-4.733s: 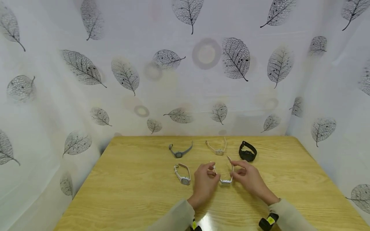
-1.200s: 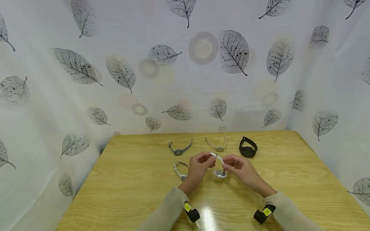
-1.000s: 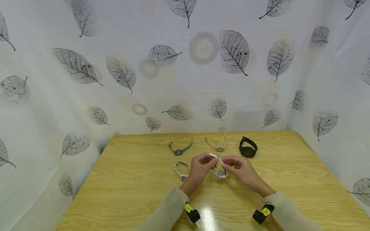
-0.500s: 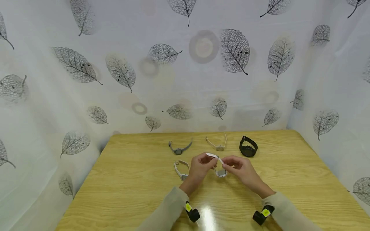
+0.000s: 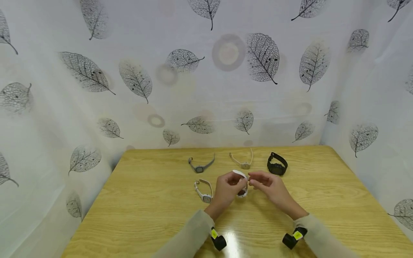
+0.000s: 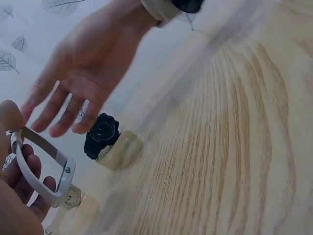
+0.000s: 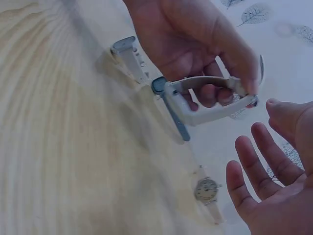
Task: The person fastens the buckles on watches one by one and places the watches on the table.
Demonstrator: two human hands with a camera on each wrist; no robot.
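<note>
Holding white watch (image 5: 242,184) in left hand (image 5: 227,189), fingers curled round its strap.
Right hand (image 5: 269,188) just beside, fingers spread, holding nothing, above tabletop (image 5: 145,208).

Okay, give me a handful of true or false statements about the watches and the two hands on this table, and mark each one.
1. The left hand holds the white watch with its strap closed into a loop. True.
2. The right hand grips the same watch. False: its fingers are spread open beside the watch, off it.
3. The black watch lies at the far right of the back row. True.
4. Only two watches lie on the table. False: four lie there, the grey watch, the beige watch, the black one and another white watch.
5. The black watch is strapped on a wrist. False: it sits on the table.
</note>
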